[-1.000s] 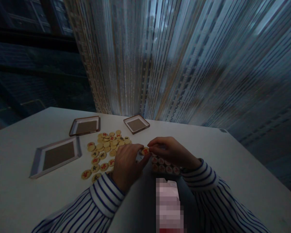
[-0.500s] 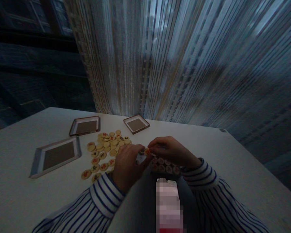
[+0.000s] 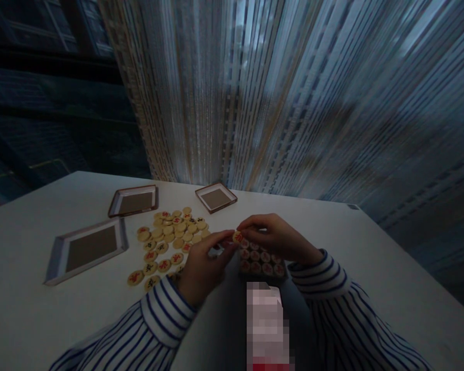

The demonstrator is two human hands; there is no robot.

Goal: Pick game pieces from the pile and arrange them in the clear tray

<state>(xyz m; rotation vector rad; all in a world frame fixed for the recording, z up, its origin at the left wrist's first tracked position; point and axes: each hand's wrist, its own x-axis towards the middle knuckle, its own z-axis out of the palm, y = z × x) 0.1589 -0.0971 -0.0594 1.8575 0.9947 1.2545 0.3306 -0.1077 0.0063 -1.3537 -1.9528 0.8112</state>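
A round wooden piece with a red character [image 3: 237,237] is pinched between the fingertips of my right hand [image 3: 274,237]. The fingertips of my left hand [image 3: 205,265] meet close to the left edge of that piece; whether they also grip something is hidden. Under and beside my right hand, a box of round pieces with red characters [image 3: 255,267] sits near the table's front edge. To the left of my left hand lies a loose spread of round wooden pieces [image 3: 168,231], some blank side up, others with red or black characters.
Two shallow rectangular trays or lids [image 3: 134,201] [image 3: 215,197] lie toward the back, and a larger one [image 3: 88,250] at the left on the white table [image 3: 348,247]. A string curtain [image 3: 224,103] hangs behind. A blurred-out object [image 3: 266,324] is below the box.
Both hands have shifted slightly, and the held piece is a little higher and further right. More of the pieces in the box now show beneath my right hand.
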